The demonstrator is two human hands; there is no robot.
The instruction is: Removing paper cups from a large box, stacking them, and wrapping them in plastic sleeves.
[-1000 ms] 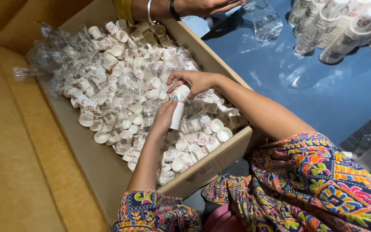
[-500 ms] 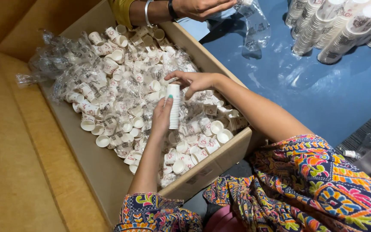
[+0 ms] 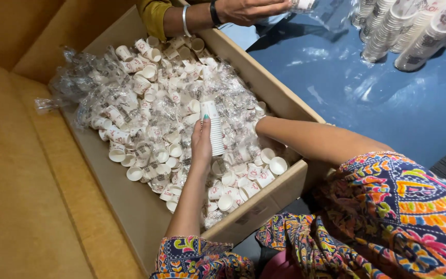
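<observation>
From the head view we see our left hand (image 3: 201, 147) wrapped about a short stack (image 3: 213, 128) of small white paper cups, held upright over the middle of a cardboard box (image 3: 280, 101) that is heaped with loose cups (image 3: 145, 150) and crumpled plastic wrap (image 3: 73, 88). Our right hand (image 3: 260, 124) is sunk among the cups at the box's near right side; only the wrist shows, so we cannot tell whether it is closed on anything. At the top edge a co-worker's hand (image 3: 249, 9), with a bangle and a dark band, rests on something clear above a blue table (image 3: 347, 98), where long cup stacks (image 3: 403, 31) lie. We judge that the stack could slip or splay apart, since the grip catches only its lower part and the thumb side is out of sight; loose cups near the rim could also tip out if the buried hand stirs the heap. The box's far corner, the co-worker's object and the right fingers are cut off or hidden.
</observation>
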